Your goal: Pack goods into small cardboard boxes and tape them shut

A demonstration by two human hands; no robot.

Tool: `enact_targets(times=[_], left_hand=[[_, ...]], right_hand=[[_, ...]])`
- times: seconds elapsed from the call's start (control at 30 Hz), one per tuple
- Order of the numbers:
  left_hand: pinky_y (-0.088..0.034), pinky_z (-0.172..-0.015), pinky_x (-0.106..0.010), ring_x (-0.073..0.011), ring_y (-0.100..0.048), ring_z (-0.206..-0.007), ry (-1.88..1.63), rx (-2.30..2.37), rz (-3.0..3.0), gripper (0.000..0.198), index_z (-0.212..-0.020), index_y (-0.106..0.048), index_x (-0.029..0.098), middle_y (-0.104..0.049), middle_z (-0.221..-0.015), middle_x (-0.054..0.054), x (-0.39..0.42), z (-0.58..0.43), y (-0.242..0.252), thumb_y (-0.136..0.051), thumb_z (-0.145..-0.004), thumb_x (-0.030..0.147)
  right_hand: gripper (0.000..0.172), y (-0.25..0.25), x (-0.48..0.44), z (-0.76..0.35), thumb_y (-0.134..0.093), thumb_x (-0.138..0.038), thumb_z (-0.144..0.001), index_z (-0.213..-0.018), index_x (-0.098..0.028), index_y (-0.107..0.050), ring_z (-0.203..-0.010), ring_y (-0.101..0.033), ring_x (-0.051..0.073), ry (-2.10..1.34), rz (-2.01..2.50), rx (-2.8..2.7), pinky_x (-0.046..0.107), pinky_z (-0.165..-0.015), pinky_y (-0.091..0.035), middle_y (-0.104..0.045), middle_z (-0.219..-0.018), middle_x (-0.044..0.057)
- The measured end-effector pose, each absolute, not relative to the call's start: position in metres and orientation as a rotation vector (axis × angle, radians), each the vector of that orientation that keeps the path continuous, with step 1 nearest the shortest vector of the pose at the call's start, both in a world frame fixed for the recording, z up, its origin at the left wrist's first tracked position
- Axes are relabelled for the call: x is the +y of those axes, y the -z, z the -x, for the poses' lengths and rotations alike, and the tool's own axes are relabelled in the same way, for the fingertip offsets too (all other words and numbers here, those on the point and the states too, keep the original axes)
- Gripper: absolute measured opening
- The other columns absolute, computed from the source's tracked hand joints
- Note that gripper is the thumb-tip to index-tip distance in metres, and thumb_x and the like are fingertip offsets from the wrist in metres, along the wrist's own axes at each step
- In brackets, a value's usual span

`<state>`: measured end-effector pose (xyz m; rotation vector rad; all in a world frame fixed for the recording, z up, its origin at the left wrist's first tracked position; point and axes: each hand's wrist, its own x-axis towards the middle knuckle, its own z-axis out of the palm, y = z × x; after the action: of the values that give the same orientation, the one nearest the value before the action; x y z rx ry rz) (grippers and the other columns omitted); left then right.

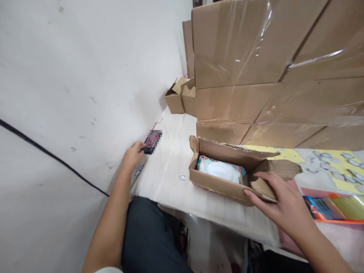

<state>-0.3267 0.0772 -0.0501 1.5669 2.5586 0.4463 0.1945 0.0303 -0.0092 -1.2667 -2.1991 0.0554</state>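
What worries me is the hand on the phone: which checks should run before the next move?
1. Box open: ok, flaps up.
2. Pack inside the box: ok.
3. Right hand on the flap: ok.
4. Left hand free: not ok, it is on the phone.
5. Pack sealed: cannot tell.
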Motion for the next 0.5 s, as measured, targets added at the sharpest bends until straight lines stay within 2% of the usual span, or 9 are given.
enact_targets(times=[0.13,0.3,0.4,0.5], left_hand=[[-0.050,-0.086,-0.027,-0.0205,-0.068,-0.104,-0.424,2.560,-1.573,0.037,-0.116,-0.061,0.029,-0.071,-0.127,0.000,0.0764,0.3250,0.0475,-0.052,-0.082,0.016],[-0.049,-0.079,-0.031,-0.0268,-0.069,-0.101,-0.329,2.651,-1.495,0.030,-0.103,-0.067,0.028,-0.076,-0.112,-0.003,0.0726,0.3309,0.0447,-0.056,-0.076,0.020],[-0.048,-0.073,-0.030,-0.0253,-0.070,-0.093,-0.270,2.614,-1.490,0.029,-0.097,-0.069,0.028,-0.078,-0.104,-0.002,0.0711,0.3341,0.0460,-0.058,-0.072,0.019],[-0.048,-0.072,-0.028,-0.0224,-0.070,-0.093,-0.281,2.582,-1.499,0.031,-0.098,-0.069,0.030,-0.077,-0.107,0.000,0.0708,0.3349,0.0476,-0.057,-0.072,0.018]], right_hand=[[0.037,0.0093,0.0290,-0.1950,-0.055,-0.056,-0.093,-0.110,-0.023,-0.055,-0.085,-0.068,0.025,-0.061,1.282,-2.205,0.034,-0.071,-0.048,-0.069,-0.098,0.008],[0.037,0.0101,0.0288,-0.1955,-0.056,-0.056,-0.093,-0.110,-0.023,-0.055,-0.085,-0.068,0.025,-0.079,1.272,-2.193,0.035,-0.072,-0.048,-0.069,-0.098,0.008],[0.037,0.0107,0.0295,-0.1952,-0.056,-0.056,-0.092,-0.110,-0.023,-0.056,-0.086,-0.068,0.025,-0.075,1.266,-2.191,0.034,-0.072,-0.049,-0.069,-0.100,0.008],[0.039,0.0105,0.0301,-0.1947,-0.057,-0.057,-0.092,-0.110,-0.022,-0.056,-0.085,-0.068,0.025,-0.076,1.279,-2.190,0.034,-0.071,-0.049,-0.069,-0.100,0.008]])
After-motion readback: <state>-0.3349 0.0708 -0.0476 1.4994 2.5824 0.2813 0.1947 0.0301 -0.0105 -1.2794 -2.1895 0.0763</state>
